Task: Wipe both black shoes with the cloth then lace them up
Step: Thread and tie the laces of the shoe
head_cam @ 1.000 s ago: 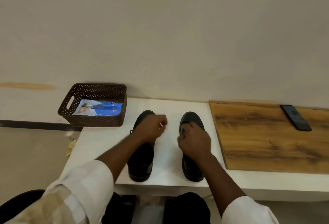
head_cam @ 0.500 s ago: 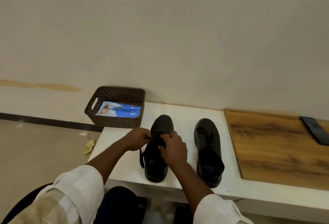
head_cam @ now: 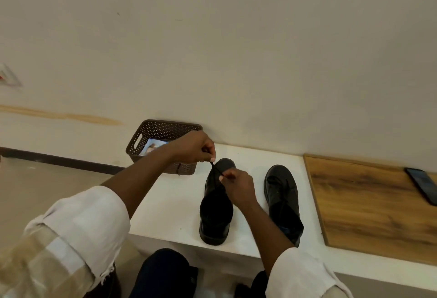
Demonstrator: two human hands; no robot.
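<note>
Your left hand [head_cam: 192, 147] pinched the thin black lace [head_cam: 215, 168] taut, your right hand [head_cam: 237, 185] pinching it lower, over the frame-centre black leather shoe [head_cam: 216, 212]; draw both ends evenly.

One head-worn wide-angle view looks forward and down from a seated person's height, tilted so the wall [head_cam: 236, 49] fills the upper half. The table [head_cam: 170, 210] lies close below, its near edge by the knees. Both forearms reach in from the bottom; the floor [head_cam: 42, 191] shows at left. No second view.
</note>
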